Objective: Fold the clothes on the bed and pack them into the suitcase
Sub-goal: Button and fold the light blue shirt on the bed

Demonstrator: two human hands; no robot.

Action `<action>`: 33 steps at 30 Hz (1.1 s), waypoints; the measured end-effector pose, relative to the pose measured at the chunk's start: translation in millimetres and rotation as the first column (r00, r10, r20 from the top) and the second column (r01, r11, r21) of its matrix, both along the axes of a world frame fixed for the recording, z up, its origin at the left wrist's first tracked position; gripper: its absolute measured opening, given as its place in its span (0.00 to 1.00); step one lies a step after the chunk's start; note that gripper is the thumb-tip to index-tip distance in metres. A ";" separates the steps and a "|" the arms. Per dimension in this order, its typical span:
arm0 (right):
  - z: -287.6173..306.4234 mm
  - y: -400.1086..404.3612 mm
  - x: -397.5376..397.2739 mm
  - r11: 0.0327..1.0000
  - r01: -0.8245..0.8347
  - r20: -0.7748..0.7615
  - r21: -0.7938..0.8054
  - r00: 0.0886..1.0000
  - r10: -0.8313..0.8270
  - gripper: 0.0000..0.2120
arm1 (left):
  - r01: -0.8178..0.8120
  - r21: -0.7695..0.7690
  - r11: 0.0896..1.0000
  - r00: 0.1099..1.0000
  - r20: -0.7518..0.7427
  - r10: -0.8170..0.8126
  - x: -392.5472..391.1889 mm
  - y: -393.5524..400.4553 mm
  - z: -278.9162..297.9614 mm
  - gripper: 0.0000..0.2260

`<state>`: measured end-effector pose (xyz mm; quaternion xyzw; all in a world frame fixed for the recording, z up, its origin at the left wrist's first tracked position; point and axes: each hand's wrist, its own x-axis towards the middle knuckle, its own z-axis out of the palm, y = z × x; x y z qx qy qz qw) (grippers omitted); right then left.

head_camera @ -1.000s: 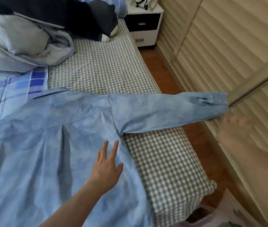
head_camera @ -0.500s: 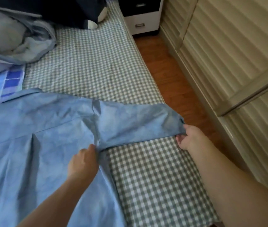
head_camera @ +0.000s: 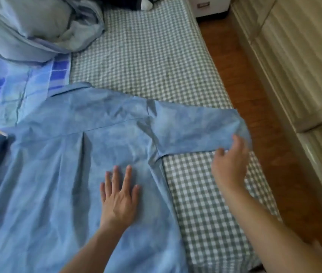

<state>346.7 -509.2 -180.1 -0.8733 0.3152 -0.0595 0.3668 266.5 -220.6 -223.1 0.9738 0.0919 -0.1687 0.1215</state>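
At the far left, a patchwork-printed blue quilt (head_camera: 4, 89) is seen, and above it a crumpled pale grey-blue bundle of bedding (head_camera: 38, 26) is heaped; both lie on the bed with the grey-and-white checked sheet (head_camera: 146, 56). The suitcase is not seen in this view.

The light blue long-sleeved cotton shirt (head_camera: 57, 164) is spread with its back upward across the bed, the collar pointing away from the person. It seems to be laid flat in this way so that the sleeves can be folded inward over the back.

On the lower back of the shirt, near the right side seam, the left hand (head_camera: 119, 196) is placed flat, palm down. Its fingers (head_camera: 115, 175) are straight and a little spread, and nothing is pinched by them. The cloth is probably being held in place, so that the body of the shirt is not dragged when the sleeve is moved.

Further right, the shirt's right sleeve (head_camera: 195, 129) is stretched out to the bed edge, its end doubled back. The right hand (head_camera: 230, 164) is held at the lower edge of this sleeve end. Its fingers are loosely curved and appear only to touch the cloth, but the hand is blurred, so a pinch cannot be told with certainty.

Beyond the bed, the brown wooden floor (head_camera: 254, 95) and cream slatted wardrobe doors (head_camera: 303, 56) are seen.
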 end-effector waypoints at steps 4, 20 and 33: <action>-12.4 156.8 -96.7 0.791 -0.590 -0.016 -0.160 0.803 0.596 0.28 | -0.365 0.141 0.920 0.927 -0.042 0.374 -66.9 112.3 6.9 0.27; -49.0 320.5 -161.6 0.732 -0.512 -0.274 -0.450 0.859 0.433 0.08 | -0.687 -0.242 0.685 0.722 -0.121 0.681 -133.6 432.7 -7.7 0.13; -20.9 360.9 -95.4 0.625 -0.695 -0.458 -0.355 0.712 0.532 0.31 | -0.533 -0.263 0.804 0.791 0.181 0.584 9.0 431.5 22.7 0.28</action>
